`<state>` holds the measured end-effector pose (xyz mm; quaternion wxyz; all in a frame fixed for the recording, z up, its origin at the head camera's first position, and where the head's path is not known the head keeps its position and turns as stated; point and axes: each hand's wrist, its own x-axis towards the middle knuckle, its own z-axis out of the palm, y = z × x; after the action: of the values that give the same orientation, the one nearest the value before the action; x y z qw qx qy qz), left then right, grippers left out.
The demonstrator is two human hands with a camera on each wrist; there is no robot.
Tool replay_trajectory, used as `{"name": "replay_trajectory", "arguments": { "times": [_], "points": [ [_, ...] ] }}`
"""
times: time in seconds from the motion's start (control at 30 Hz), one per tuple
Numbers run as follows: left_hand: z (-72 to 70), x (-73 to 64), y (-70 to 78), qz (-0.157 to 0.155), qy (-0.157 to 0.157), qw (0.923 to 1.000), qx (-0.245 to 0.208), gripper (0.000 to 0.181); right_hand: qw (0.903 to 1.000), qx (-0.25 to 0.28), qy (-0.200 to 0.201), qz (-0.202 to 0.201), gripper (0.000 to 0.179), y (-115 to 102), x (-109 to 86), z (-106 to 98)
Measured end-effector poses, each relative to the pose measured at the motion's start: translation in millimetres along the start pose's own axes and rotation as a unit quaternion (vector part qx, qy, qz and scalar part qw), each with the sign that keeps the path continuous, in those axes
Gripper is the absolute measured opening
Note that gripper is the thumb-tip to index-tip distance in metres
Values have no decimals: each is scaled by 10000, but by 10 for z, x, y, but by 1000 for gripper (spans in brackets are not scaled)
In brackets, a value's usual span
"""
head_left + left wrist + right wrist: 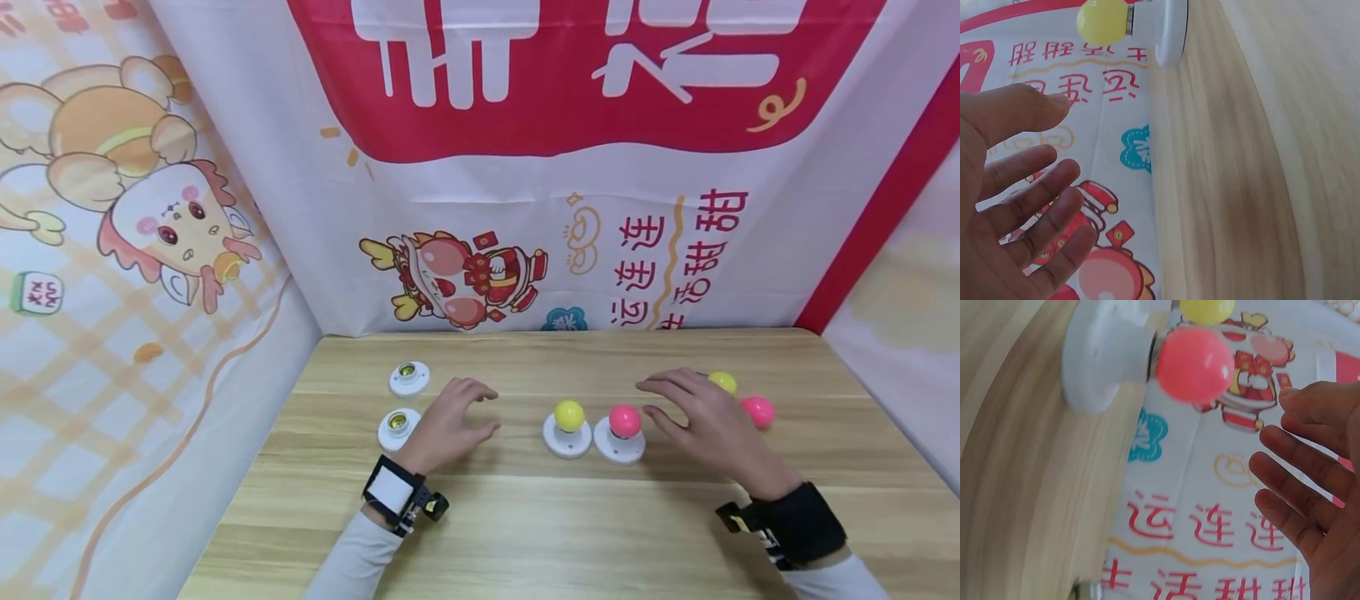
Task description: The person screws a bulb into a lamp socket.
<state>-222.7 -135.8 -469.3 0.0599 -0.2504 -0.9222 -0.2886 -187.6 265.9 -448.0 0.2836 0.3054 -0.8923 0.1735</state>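
In the head view, a yellow bulb (569, 416) sits upright in a round white lamp socket (564, 447). Beside it on the right, a pink bulb (625, 421) stands in a second white socket (619, 452). My left hand (450, 423) hovers left of the yellow bulb, fingers spread and holding nothing. Just right of the pink bulb is my right hand (705, 423), also holding nothing, its fingers loosely bent. The right wrist view shows a gap between those fingers (1297, 456) and the pink bulb (1194, 365).
Two white sockets without bulbs, one farther back (408, 379) and one partly behind the left hand (395, 426), are on the wooden table (525, 533). Beyond the right hand lie another yellow bulb (723, 382) and another pink bulb (759, 412). Printed cloth (465, 192) hangs behind.
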Motion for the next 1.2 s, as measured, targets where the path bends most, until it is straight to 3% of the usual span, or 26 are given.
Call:
{"name": "replay_trajectory", "arguments": {
  "times": [0.13, 0.27, 0.47, 0.67, 0.97, 1.2],
  "points": [
    [-66, -47, -84, 12, 138, 9999, -6, 43, 9997, -80, 220, -38, 68, 124, -99, -37],
    [-161, -88, -161, -30, 335, 9994, -2, 42, 9993, -249, 263, 41, 71, 241, -219, -77],
    [-252, -168, -271, -183, 458, 9987, 123, 40, 9986, -388, 108, 336, 63, 395, -403, -125],
    [-273, -270, -391, -294, 551, 9980, 108, 40, 9977, -428, 121, 513, 31, 545, -510, -161],
    [-312, -382, -638, -313, 855, 9956, 231, 40, 9937, -467, -129, 1013, 40, 704, -630, -249],
    [-356, -480, -761, -715, 670, 9949, 220, 48, 9935, -384, -201, 1057, 39, 833, -740, -266]
  ]
}}
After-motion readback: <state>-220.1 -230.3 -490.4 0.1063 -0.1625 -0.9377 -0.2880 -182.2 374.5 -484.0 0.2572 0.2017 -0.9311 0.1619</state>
